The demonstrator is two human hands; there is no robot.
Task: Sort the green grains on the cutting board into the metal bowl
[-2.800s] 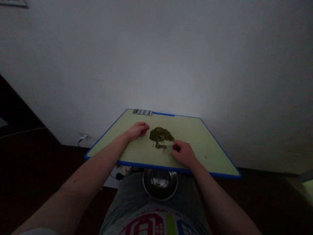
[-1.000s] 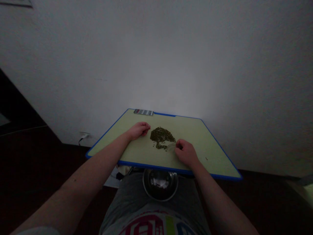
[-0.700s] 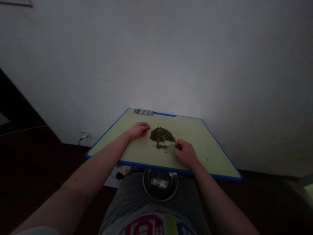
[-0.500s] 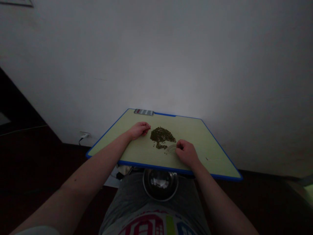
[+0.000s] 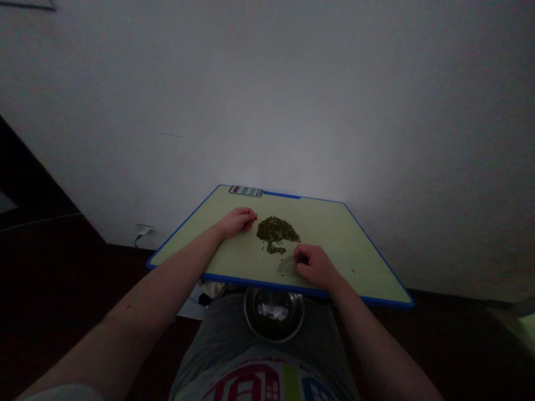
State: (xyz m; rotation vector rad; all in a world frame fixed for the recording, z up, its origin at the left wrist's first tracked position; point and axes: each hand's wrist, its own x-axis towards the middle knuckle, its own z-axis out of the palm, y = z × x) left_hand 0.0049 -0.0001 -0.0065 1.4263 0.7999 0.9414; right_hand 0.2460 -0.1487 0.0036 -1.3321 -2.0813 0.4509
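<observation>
A pile of small green-brown beans (image 5: 276,229) lies on the pale table top (image 5: 330,223), with a small trail of loose beans at its near side. My right hand (image 5: 315,264) is closed on the right part of a clear protractor (image 5: 286,266), which is close to the table surface just nearer than the trail. My left hand (image 5: 239,221) rests on the table just left of the pile, its fingers drawn together; whether anything is between them is hidden.
A phone (image 5: 246,191) lies at the table's far left edge. Blue trim (image 5: 267,284) borders the table. In my lap sits a shiny metal bowl (image 5: 274,314), below the near edge. The wall (image 5: 284,111) rises behind; a plugged-in socket (image 5: 144,230) is at left.
My right hand has moved the protractor slightly toward me and to the left, away from the pile. My left hand and the beans look almost the same.
</observation>
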